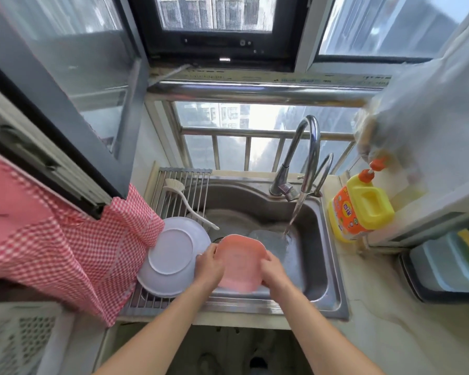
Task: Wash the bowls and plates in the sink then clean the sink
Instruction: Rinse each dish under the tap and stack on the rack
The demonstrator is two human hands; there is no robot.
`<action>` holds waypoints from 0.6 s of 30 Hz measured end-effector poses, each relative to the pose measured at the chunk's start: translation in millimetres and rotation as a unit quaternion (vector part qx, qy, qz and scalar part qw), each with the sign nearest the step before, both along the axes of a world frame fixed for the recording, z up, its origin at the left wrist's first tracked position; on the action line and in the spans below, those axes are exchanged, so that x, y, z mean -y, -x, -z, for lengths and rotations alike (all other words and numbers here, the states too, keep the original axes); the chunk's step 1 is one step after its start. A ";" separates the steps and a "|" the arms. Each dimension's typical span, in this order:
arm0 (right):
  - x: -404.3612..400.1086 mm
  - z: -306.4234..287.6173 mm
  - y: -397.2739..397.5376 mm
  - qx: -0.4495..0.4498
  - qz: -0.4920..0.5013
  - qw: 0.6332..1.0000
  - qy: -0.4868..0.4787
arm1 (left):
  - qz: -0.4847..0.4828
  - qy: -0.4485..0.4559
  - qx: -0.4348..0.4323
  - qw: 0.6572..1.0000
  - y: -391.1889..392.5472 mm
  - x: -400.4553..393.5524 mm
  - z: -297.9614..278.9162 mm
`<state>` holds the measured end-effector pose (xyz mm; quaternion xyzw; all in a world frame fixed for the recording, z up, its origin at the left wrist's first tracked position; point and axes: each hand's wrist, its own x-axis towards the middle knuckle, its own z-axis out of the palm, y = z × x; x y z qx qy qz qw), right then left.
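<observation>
We stand at the near edge of the sink point(328, 255), our left hand point(209, 266) and right hand point(275, 272) holding a plate point(240, 262) between them over the basin. Left of it, a rack point(173, 182) spans the sink's left side; a second plate point(171, 255) lies on its near part and a brush point(186, 201) on its far part. The tap point(305, 155) rises from the sink's far rim, water falling into the basin. On the counter to the right stands a bottle point(360, 207). A cloth point(65, 247) hangs at far left, touching the second plate.
</observation>
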<state>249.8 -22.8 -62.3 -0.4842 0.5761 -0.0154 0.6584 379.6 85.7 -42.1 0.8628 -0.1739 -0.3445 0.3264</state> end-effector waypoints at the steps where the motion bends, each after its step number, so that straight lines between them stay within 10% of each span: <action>1: 0.0 -6.2 -7.0 0.032 0.000 0.999 0.036 | -0.018 0.013 0.025 0.999 -6.2 2.1 -6.6; 12: -41.4 -43.2 -57.9 0.108 -0.142 0.883 0.433 | -0.223 0.249 -0.037 0.942 -61.3 -38.0 -30.7; 18: -89.7 -18.7 -75.2 0.110 -0.358 0.823 0.428 | -0.184 0.127 0.118 0.968 -65.2 -102.9 -5.7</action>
